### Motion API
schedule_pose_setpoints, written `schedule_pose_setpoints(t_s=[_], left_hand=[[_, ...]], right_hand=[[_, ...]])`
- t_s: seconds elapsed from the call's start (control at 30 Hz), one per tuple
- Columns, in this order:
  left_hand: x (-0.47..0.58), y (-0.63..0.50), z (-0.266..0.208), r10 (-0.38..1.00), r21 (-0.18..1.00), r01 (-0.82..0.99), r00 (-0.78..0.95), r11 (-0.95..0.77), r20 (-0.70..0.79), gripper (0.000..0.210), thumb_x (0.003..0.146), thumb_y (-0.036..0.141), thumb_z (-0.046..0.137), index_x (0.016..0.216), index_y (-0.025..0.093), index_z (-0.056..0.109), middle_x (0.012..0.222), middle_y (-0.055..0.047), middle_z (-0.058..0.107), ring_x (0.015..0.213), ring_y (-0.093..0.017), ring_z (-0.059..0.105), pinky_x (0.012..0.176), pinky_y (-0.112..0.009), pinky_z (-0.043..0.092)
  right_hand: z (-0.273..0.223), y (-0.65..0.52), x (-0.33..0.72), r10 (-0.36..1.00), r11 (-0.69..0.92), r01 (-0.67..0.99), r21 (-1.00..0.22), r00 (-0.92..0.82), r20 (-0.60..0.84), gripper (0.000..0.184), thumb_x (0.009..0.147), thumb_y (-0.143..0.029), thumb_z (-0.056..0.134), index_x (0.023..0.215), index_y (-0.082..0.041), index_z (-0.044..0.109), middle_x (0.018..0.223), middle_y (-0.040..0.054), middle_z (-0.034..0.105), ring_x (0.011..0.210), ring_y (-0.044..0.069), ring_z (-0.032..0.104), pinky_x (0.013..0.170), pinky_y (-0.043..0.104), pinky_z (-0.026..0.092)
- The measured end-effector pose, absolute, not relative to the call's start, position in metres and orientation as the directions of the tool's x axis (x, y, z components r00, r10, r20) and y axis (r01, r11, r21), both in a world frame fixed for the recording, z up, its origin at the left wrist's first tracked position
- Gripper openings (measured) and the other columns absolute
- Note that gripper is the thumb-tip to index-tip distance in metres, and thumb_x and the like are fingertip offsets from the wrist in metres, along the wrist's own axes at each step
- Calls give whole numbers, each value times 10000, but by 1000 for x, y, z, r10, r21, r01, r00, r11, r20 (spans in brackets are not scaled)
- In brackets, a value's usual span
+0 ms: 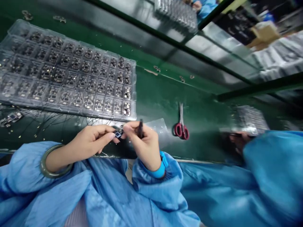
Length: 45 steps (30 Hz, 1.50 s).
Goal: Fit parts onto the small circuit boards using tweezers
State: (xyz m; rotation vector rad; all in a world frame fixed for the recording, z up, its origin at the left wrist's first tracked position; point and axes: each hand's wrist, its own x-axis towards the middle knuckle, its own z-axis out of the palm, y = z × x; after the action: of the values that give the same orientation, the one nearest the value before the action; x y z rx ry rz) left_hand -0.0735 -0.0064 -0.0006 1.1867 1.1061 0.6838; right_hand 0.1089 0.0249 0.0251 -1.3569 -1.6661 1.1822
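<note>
Near the bench's front edge, my left hand [91,140] pinches a small dark circuit board [118,134] between thumb and fingertips. Against the board's right end are the fingertips of my right hand [144,142], closed around a slim dark tool [141,127]. The tool's blunt end sticks up past the fingers; its working tip is hidden, so its kind is unclear. Behind my hands lies a clear plastic tray [135,88] with rows of small circuit boards in its compartments. A clear plastic sheet [158,127] lies under and beside my right hand.
Scissors with red handles [181,130] lie right of the sheet on the green bench [161,94]. Loose boards with thin wires [14,117] lie at left. A co-worker's blue sleeve [272,157] is at right. A green rail [165,39] crosses behind, with stacked trays [176,14] beyond.
</note>
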Motion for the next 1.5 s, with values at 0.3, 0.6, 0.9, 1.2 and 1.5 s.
schedule_pose_setpoints(t_s=[0.3,0.6,0.9,1.2,1.5], left_hand=[[-72,-4,6,942,964,83,210,252,-264,197,902,309,509,983,161,612,568,53,478,487,-76,420,458,-180,325],[-73,-3,9,951,965,40,163,258,-261,113,902,276,512,904,167,542,574,71,413,489,-63,374,449,-163,305],[-76,-5,10,951,959,128,151,252,-270,108,894,273,534,854,173,544,570,66,411,474,-60,366,428,-161,276],[-76,-4,8,826,959,210,494,191,-272,119,907,272,521,831,195,571,677,33,504,572,-78,470,515,-166,395],[-76,-4,3,724,933,357,630,53,-282,170,922,263,474,838,183,599,1324,-86,543,1167,-208,574,935,-310,502]], right_hand=[[10,17,101,999,-16,248,-969,-33,-25,184,845,-410,629,774,-240,644,604,-18,687,550,148,634,563,274,508],[8,12,92,999,-40,149,-988,7,-39,174,841,-415,640,804,-244,644,614,-20,691,560,150,650,591,289,538],[4,24,132,999,29,171,-985,-50,21,434,910,-584,370,827,-250,634,844,47,643,689,177,623,659,350,548],[-14,15,163,989,-144,32,-989,32,-143,256,794,-441,693,878,-244,555,794,-26,650,603,124,661,590,282,584],[-26,12,136,987,-152,169,-974,71,-142,214,779,-334,714,856,-220,550,747,-42,637,643,126,687,624,270,586]])
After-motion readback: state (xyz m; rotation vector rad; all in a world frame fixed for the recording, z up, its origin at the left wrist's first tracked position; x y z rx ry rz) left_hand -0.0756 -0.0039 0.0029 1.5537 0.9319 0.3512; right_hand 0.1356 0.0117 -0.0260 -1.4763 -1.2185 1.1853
